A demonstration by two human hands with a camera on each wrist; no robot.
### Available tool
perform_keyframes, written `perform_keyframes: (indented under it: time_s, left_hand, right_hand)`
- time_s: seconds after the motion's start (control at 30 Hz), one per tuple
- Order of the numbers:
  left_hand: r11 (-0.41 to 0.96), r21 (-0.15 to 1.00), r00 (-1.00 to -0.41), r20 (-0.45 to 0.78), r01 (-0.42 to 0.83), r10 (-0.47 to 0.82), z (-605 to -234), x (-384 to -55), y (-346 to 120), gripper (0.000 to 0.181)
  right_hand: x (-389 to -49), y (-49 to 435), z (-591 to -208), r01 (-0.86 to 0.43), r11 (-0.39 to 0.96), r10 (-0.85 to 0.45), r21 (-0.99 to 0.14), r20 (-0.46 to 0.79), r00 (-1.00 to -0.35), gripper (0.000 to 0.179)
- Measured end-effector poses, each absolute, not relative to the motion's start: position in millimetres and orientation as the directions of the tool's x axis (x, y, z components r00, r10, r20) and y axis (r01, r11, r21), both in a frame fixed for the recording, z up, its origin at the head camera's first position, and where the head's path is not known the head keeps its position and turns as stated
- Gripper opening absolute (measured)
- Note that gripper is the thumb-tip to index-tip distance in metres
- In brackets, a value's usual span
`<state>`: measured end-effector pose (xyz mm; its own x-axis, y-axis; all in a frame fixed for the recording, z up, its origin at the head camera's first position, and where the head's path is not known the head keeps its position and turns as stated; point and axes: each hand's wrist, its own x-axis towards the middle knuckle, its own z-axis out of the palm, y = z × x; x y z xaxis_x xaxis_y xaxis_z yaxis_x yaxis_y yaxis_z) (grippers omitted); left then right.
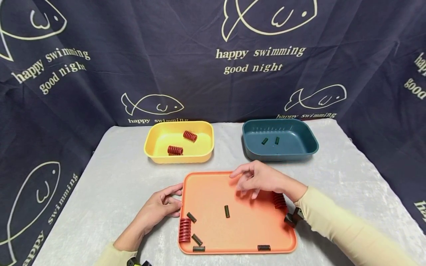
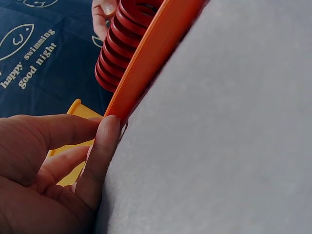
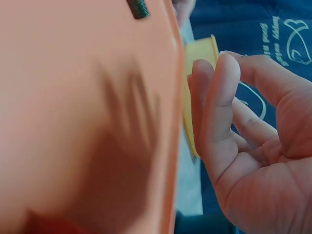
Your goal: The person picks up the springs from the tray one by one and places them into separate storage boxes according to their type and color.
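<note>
An orange tray (image 1: 246, 232) lies on the table, and my left hand (image 1: 158, 208) holds it by the left rim. The left wrist view shows thumb and fingertips right at that orange edge, below a big red spring (image 2: 117, 48). Over the tray's far right part hovers my right hand (image 1: 257, 179), fingers loosely bent and nothing in them. A small dark green spring (image 1: 227, 211) lies mid-tray; several more sit along the left and front sides, such as one green spring (image 1: 264, 248). Another red spring (image 1: 279, 200) is partly hidden under my right wrist.
Behind the tray stand a yellow bin (image 1: 179, 159) with two red springs (image 1: 190, 136) at left and a dark blue bin (image 1: 283, 157) with two small green springs (image 1: 277, 140) at right. A dark fish-print curtain (image 1: 206, 85) hangs around the white-covered table (image 1: 113, 173).
</note>
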<state>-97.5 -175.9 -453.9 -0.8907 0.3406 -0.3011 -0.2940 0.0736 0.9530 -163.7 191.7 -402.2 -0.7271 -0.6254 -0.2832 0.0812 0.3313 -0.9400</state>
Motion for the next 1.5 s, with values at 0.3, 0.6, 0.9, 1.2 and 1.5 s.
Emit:
perform_keyframes:
  time_s: [0.3, 0.6, 0.9, 1.2, 1.5]
  left_hand:
    - [0.077, 0.952, -0.892, -0.305, -0.297, 0.333, -453.7, -97.2, -176.5, 0.065]
    - [0.08, 0.952, -0.894, -0.306, -0.296, 0.327, -454.2, -96.9, -175.9, 0.065]
    - [0.079, 0.955, -0.897, -0.296, -0.286, 0.327, -454.6, -95.9, -174.7, 0.065]
    - [0.09, 0.954, -0.897, -0.301, -0.287, 0.325, -453.6, -96.1, -174.7, 0.065]
    - [0.095, 0.954, -0.898, -0.3, -0.285, 0.32, -452.6, -95.8, -174.1, 0.065]
  right_hand:
    - [-139.6, 170.5, -418.1, 0.193, 0.307, -0.663, -0.932, -0.355, -0.659, 0.035]
    - [-126.6, 162.7, -423.7, 0.211, 0.322, -0.661, -0.923, -0.379, -0.648, 0.032]
    - [-118.2, 156.8, -427.4, 0.148, 0.348, -0.638, -0.926, -0.35, -0.685, 0.028]
    - [-112.9, 149.4, -423.2, 0.053, 0.438, -0.587, -0.897, -0.33, -0.739, 0.029]
    - [-108.6, 146.5, -423.8, -0.027, 0.492, -0.564, -0.87, -0.295, -0.771, 0.025]
